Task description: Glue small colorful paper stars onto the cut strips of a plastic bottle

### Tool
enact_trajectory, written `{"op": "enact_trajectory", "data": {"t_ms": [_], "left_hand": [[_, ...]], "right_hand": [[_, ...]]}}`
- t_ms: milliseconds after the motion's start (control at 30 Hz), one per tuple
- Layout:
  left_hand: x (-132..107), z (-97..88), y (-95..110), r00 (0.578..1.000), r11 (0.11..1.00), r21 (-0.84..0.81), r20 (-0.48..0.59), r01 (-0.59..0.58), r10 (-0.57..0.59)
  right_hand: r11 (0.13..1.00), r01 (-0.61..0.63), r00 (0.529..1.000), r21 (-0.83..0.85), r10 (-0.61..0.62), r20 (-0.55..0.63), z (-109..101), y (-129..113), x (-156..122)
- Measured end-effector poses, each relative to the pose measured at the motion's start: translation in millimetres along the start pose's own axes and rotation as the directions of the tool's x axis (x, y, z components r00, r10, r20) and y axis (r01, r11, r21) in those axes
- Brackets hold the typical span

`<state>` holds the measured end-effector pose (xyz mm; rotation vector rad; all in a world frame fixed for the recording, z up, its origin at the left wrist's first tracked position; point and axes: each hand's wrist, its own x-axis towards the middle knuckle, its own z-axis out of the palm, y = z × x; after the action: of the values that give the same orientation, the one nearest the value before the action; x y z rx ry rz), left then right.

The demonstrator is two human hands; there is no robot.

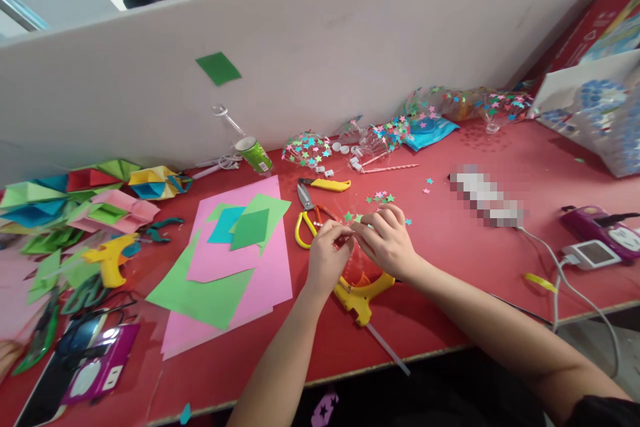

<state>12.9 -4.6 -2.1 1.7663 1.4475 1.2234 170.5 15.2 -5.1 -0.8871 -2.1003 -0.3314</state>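
My left hand (327, 255) and my right hand (387, 240) meet over the red table (450, 267), fingers pinched together on a clear plastic piece (353, 260) with small paper stars on it. Under my hands lies a yellow glue gun (361, 297) with a clear glue stick poking toward the table's edge. Yellow-handled scissors (306, 213) rest just left of my left hand. A few loose paper stars (380, 198) lie beyond my fingers.
Pink and green paper sheets (235, 260) lie to the left, folded paper shapes (75, 203) and another glue gun (107, 257) farther left. A yellow box cutter (327, 184), a green can (255, 155), star-covered plastic shapes (380, 137), and devices with cables (595, 243) surround them. A white partition (325, 47) backs the table.
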Motion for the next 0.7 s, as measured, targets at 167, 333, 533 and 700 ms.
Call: {"op": "enact_trajectory", "data": {"t_ms": [167, 333, 533, 700], "left_hand": [[-0.1, -0.8, 1.0, 1.0, 1.0, 0.011, 0.004, -0.019, 0.019], [-0.5, -0.7, -2.0, 1.0, 1.0, 0.025, -0.003, -0.011, 0.011], [-1.6, 1.5, -3.7, 0.999, 0.999, 0.009, -0.01, -0.041, 0.041], [-1.5, 1.4, -2.1, 0.999, 0.999, 0.011, -0.002, -0.045, 0.045]], "right_hand": [[1.0, 0.003, 1.0, -0.002, -0.003, 0.005, -0.7, -1.1, -0.8], [1.0, 0.005, 1.0, -0.005, -0.005, 0.014, 0.5, -1.1, -2.0], [1.0, 0.002, 1.0, -0.007, -0.002, 0.007, 1.0, 0.4, -2.2], [1.0, -0.009, 1.0, -0.013, 0.01, 0.015, 2.5, 0.7, -3.7]]}}
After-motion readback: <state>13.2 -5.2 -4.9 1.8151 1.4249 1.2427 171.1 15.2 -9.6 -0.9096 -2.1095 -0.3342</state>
